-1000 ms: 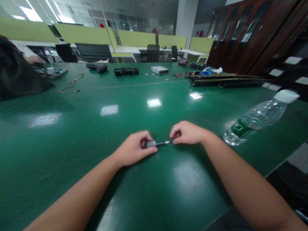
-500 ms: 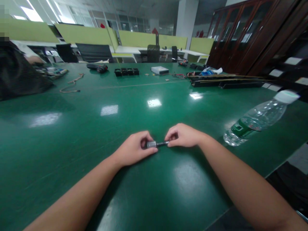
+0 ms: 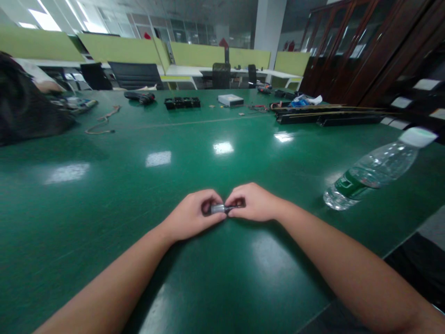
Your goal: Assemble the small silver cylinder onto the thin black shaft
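Observation:
Low over the green table (image 3: 194, 153), my left hand (image 3: 191, 215) pinches a short silver cylinder (image 3: 217, 208) between thumb and fingers. A thin dark rod (image 3: 227, 209), like a bolt shank, sticks out of the cylinder's right end. My right hand (image 3: 252, 202) has its thumb and fingertips closed on this rod, close beside the cylinder. The rod's far end shows inside the curl of my right hand. Both sets of fingertips nearly meet; whether the rod is threaded is too blurred to tell.
A clear plastic bottle (image 3: 375, 171) with a white cap stands to the right. Black channel bars (image 3: 330, 118) lie at the back right. Along the far side are a black slotted block (image 3: 182, 103), a white box (image 3: 231, 100) and a cable (image 3: 100, 125). A dark bag (image 3: 31, 106) is at left.
My right hand has slid left along the rod, from its outer end to right beside the silver cylinder. My left hand has stayed nearly in place.

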Demonstrator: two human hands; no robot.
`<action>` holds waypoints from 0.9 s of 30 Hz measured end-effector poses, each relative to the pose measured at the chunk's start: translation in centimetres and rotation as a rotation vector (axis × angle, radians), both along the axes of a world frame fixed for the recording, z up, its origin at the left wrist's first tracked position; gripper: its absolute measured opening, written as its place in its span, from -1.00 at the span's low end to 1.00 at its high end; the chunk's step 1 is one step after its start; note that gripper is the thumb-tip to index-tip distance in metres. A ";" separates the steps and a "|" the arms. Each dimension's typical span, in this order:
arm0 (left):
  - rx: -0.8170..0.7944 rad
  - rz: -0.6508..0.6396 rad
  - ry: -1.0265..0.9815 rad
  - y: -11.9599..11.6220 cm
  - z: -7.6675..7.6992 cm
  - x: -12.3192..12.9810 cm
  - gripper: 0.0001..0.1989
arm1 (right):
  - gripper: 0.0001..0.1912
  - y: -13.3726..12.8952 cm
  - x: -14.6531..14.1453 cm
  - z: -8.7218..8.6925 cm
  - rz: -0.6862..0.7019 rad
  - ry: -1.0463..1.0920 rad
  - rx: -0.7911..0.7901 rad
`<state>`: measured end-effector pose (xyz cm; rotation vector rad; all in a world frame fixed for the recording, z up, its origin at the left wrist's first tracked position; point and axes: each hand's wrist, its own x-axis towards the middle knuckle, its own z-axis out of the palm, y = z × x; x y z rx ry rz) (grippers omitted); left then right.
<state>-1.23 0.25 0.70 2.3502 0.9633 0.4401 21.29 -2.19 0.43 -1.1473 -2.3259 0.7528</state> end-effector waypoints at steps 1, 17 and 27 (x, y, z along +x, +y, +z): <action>-0.002 0.002 -0.002 0.0 0.0 0.0 -0.76 | -0.78 0.0 0.0 0.1 0.002 -0.002 -0.002; -0.001 0.005 -0.006 0.0 0.0 0.0 -0.72 | -0.80 0.0 0.4 0.1 0.004 -0.006 -0.028; 0.010 -0.001 -0.005 0.1 0.0 0.0 -0.72 | -0.82 0.0 0.8 0.4 -0.010 -0.019 -0.057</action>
